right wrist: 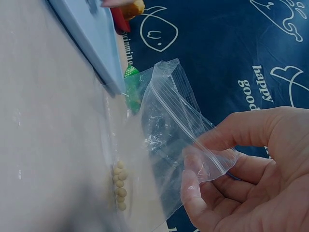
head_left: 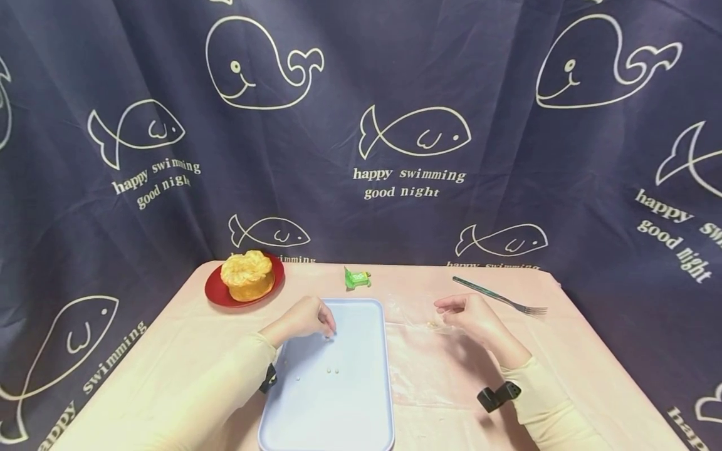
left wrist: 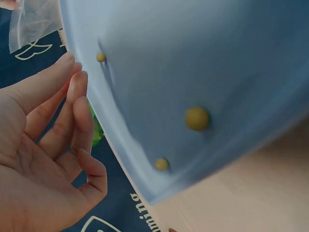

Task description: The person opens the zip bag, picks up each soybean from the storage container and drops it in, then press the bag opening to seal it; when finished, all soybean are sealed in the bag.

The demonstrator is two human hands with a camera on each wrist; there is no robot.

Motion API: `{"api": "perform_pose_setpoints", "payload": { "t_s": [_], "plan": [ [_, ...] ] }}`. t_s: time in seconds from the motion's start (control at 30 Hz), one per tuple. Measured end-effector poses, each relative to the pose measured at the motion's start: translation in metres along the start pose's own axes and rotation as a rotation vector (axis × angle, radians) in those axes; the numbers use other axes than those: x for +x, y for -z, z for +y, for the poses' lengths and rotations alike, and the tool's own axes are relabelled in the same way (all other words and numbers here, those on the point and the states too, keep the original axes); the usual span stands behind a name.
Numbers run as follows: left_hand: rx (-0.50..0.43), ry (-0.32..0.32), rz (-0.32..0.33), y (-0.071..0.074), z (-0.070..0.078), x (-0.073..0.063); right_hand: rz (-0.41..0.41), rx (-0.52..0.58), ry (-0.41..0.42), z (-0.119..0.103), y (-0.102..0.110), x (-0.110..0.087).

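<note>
My left hand hovers over the far part of a light blue tray. In the left wrist view its thumb and fingertips are close together, with nothing visible between them. Small round yellow beans, like soybeans, lie scattered on the tray. To the tray's right, my right hand pinches a clear zip-lock bag near its zip edge, between thumb and fingers. Several beans are gathered at the bottom of the bag, which hangs at or just above the table.
A red plate with a round golden bread stands at the back left. Behind the tray lies a small green-wrapped packet. A fork lies at the back right. A dark fish-print curtain hangs behind the pink-covered table.
</note>
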State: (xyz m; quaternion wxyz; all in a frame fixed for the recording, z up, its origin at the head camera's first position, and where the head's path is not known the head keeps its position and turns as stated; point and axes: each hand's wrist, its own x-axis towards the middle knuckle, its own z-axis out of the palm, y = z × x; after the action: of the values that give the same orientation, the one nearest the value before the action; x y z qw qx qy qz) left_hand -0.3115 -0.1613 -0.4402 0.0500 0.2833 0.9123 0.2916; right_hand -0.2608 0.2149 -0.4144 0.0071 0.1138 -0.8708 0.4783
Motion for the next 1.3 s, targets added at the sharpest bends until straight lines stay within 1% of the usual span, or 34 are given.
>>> {"api": "perform_pose_setpoints", "payload": {
  "t_s": [0.23, 0.33, 0.47, 0.67, 0.83, 0.97, 1.1, 1.2, 1.3],
  "plan": [
    [0.061, 0.015, -0.035, -0.002, -0.001, -0.002, 0.001, 0.003, 0.005, 0.001, 0.001, 0.001],
    [0.062, 0.027, -0.049, -0.003, -0.002, -0.002, 0.003, 0.002, 0.004, 0.002, 0.001, 0.002],
    [0.054, 0.024, -0.054, -0.003, -0.001, -0.003, 0.003, -0.001, 0.005, 0.002, 0.001, 0.001],
    [0.061, 0.016, -0.056, -0.003, 0.004, -0.005, -0.004, 0.014, 0.014, 0.0, 0.002, 0.0],
    [0.059, -0.003, -0.06, -0.002, 0.004, -0.006, -0.009, 0.027, 0.017, 0.002, 0.002, -0.001],
    [0.053, -0.015, -0.029, -0.002, 0.004, -0.003, -0.01, 0.029, 0.029, 0.001, 0.003, -0.001],
    [-0.002, -0.021, 0.037, -0.001, 0.011, 0.006, -0.008, 0.029, 0.033, 0.001, 0.003, -0.001],
    [-0.044, -0.025, 0.093, 0.001, 0.023, 0.016, -0.005, 0.03, 0.023, 0.002, 0.002, 0.0],
    [-0.078, -0.035, 0.147, 0.001, 0.04, 0.026, -0.004, 0.034, 0.014, 0.003, 0.001, 0.0]
  ]
}}
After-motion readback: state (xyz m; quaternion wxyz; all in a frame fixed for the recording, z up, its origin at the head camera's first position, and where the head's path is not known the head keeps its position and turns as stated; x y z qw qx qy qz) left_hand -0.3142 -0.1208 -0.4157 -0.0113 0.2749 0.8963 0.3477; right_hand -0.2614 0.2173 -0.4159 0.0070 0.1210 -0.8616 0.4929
